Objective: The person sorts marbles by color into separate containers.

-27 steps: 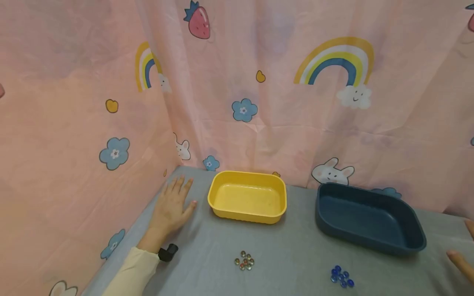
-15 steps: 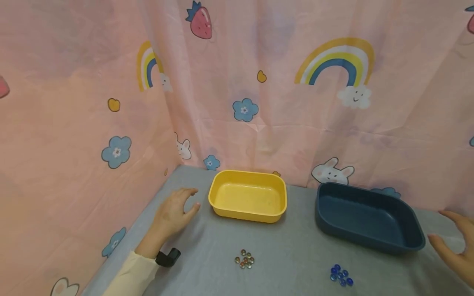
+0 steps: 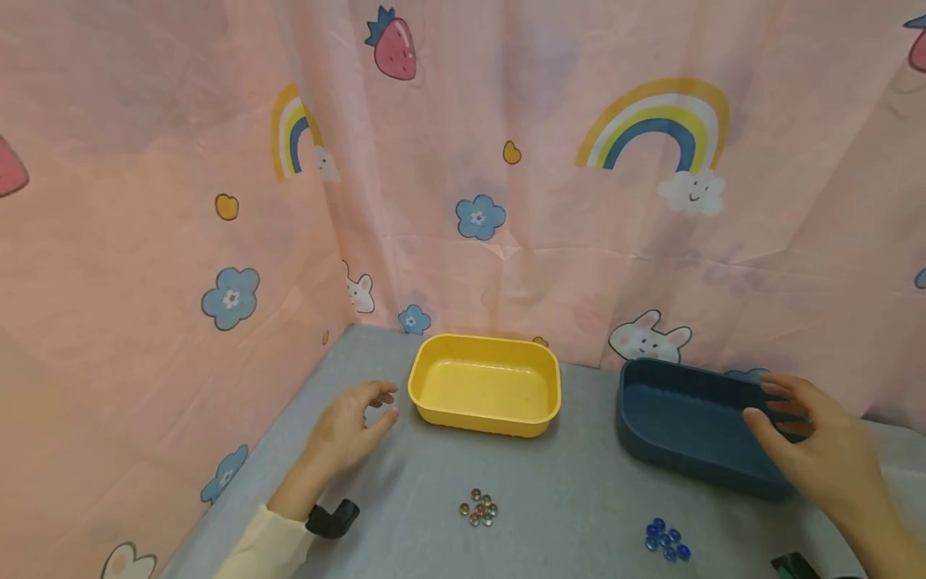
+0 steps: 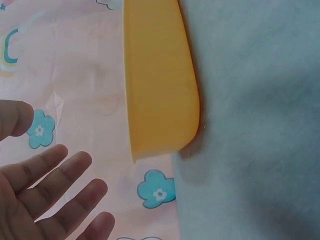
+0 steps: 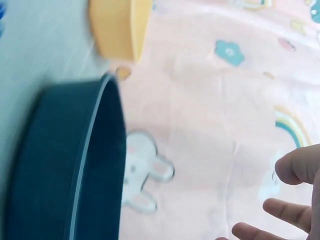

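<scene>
Nearest lie the blue beads (image 3: 665, 540) and, to their left, the brownish beads (image 3: 480, 510), with bare worktop (image 3: 564, 498) between the two clusters. Beyond them, the left hand (image 3: 347, 430) is near the left end of the yellow tray (image 3: 477, 422), a strip of worktop between; its fingers curve loosely, thumb apart, holding nothing. The right hand (image 3: 832, 446), thumb and fingers well parted around nothing, overlaps the right end of the dark blue tray (image 3: 694, 461) in the head view. Both trays' far rims stand close to the pink cloth (image 3: 535, 273). Since the earliest frame, the right hand has come inward and the left fingers have bent.
</scene>
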The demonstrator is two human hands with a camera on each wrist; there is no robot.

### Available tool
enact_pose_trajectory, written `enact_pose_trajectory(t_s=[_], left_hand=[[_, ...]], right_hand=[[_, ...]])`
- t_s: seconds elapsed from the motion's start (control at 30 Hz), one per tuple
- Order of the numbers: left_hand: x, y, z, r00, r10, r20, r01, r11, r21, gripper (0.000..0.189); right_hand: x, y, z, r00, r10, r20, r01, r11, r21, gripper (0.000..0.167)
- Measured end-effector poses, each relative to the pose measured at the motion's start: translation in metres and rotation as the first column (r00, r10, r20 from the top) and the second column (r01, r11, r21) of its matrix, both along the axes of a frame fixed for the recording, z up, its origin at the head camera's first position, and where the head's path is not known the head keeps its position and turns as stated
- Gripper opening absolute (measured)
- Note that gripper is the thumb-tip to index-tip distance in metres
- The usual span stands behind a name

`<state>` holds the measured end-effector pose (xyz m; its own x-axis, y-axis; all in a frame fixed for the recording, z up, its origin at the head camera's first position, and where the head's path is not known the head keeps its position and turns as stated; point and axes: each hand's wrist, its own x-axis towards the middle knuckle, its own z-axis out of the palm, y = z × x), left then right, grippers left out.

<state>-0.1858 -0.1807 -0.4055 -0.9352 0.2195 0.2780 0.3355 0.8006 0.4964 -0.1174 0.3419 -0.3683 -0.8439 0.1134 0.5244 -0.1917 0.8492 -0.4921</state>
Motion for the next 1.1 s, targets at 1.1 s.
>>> enact_pose_trajectory(t_s=[1.1], left_hand=[[0.029, 0.047, -0.051, 0.922, -0.364, 0.134, 0.325, 0.913, 0.248, 0.019]], right_hand=[[-0.082, -0.159, -0.055, 0.99, 0.078, 0.114, -0.023, 0.909, -0.417, 0.031]])
